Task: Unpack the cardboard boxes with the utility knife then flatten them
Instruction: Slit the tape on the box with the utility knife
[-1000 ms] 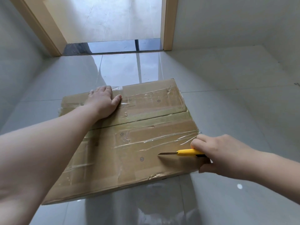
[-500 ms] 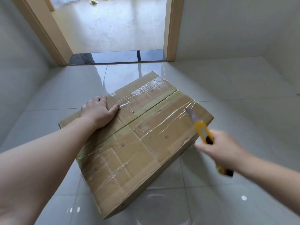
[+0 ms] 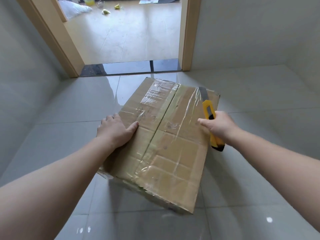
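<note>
Left hand (image 3: 116, 130) flat, right hand (image 3: 220, 126) clenched

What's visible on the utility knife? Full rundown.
The utility knife has a yellow plastic-looking body with a black slider and black butt end. Its grey blade is extended, pointing away from the person over the far right corner of the cardboard box. The right hand grips it mid-handle.

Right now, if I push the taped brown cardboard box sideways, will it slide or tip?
The taped brown cardboard box probably slides easily: the glossy grey tiled floor looks slick. It seems broad and low, so tipping looks unlikely. The left hand resting flat on its top would likely steady it.
</note>
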`<act>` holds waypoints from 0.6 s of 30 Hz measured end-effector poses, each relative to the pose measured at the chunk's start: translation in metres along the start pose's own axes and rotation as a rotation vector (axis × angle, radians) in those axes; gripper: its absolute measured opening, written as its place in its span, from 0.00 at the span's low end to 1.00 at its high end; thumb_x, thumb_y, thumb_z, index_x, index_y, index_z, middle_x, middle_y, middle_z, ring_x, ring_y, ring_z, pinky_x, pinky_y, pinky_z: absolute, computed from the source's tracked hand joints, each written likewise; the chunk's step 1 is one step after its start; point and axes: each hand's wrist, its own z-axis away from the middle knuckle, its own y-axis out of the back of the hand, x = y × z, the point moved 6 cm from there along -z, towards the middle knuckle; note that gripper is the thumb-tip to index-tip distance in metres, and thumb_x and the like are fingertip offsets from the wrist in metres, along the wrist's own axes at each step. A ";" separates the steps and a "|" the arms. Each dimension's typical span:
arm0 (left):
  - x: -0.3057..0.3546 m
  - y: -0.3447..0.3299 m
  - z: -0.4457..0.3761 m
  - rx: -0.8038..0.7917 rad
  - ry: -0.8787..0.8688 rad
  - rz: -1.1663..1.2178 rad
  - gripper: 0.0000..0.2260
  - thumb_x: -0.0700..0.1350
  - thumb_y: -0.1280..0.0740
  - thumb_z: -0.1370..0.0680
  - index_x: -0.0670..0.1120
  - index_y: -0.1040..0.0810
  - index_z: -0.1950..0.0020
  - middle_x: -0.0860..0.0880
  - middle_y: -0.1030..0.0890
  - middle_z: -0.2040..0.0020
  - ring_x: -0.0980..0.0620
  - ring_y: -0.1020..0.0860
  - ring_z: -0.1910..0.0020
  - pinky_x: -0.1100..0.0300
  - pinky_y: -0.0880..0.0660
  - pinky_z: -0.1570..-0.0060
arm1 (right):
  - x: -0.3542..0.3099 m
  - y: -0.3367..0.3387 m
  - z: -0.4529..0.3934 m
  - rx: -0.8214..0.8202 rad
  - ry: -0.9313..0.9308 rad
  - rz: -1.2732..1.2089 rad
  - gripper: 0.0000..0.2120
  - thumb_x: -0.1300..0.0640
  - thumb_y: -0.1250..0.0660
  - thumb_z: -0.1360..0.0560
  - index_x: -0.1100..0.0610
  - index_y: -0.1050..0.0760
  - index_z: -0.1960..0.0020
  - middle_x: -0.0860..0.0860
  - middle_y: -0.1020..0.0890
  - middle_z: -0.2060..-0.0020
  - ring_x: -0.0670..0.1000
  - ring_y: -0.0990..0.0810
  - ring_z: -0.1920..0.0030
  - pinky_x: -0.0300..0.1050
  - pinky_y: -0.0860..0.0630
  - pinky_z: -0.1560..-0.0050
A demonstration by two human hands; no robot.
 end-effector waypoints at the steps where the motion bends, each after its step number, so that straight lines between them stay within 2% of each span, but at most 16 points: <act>1: 0.004 -0.001 0.001 -0.003 -0.025 0.024 0.43 0.71 0.46 0.26 0.40 0.44 0.24 0.38 0.36 0.28 0.40 0.38 0.29 0.49 0.38 0.31 | -0.001 0.007 -0.012 0.020 -0.005 0.031 0.20 0.53 0.30 0.27 0.54 0.38 0.69 0.51 0.33 0.72 0.54 0.32 0.68 0.45 0.37 0.66; 3: 0.014 -0.001 0.002 -0.023 -0.056 0.052 0.42 0.69 0.45 0.26 0.39 0.44 0.24 0.38 0.36 0.28 0.40 0.36 0.30 0.50 0.36 0.32 | 0.003 0.011 -0.021 0.020 -0.012 0.117 0.20 0.52 0.30 0.27 0.54 0.39 0.68 0.52 0.33 0.72 0.54 0.32 0.68 0.46 0.37 0.66; 8: 0.019 0.000 -0.002 -0.049 -0.093 0.034 0.42 0.70 0.45 0.26 0.41 0.46 0.24 0.39 0.34 0.29 0.41 0.33 0.31 0.50 0.34 0.35 | 0.025 -0.009 0.046 -0.185 0.045 0.351 0.19 0.47 0.29 0.27 0.55 0.35 0.66 0.51 0.29 0.71 0.51 0.31 0.70 0.45 0.35 0.68; 11: 0.018 0.000 -0.004 -0.047 -0.111 0.002 0.42 0.71 0.45 0.27 0.43 0.47 0.23 0.40 0.32 0.30 0.40 0.32 0.32 0.50 0.33 0.36 | 0.037 -0.027 0.092 -0.304 0.117 0.496 0.19 0.40 0.30 0.28 0.53 0.33 0.63 0.49 0.27 0.64 0.49 0.27 0.64 0.42 0.34 0.66; 13: 0.020 0.002 -0.003 -0.034 -0.123 -0.045 0.43 0.71 0.46 0.27 0.43 0.48 0.22 0.40 0.32 0.30 0.40 0.32 0.32 0.51 0.33 0.37 | 0.039 -0.035 0.101 -0.317 0.141 0.536 0.19 0.38 0.32 0.27 0.51 0.35 0.62 0.50 0.28 0.60 0.49 0.26 0.59 0.39 0.33 0.65; 18: 0.021 0.003 0.002 -0.038 -0.104 -0.065 0.42 0.72 0.46 0.27 0.43 0.41 0.25 0.40 0.27 0.34 0.39 0.29 0.36 0.50 0.31 0.40 | 0.034 -0.023 0.070 -0.239 0.111 0.449 0.18 0.42 0.30 0.27 0.54 0.32 0.61 0.50 0.26 0.65 0.51 0.28 0.65 0.45 0.32 0.65</act>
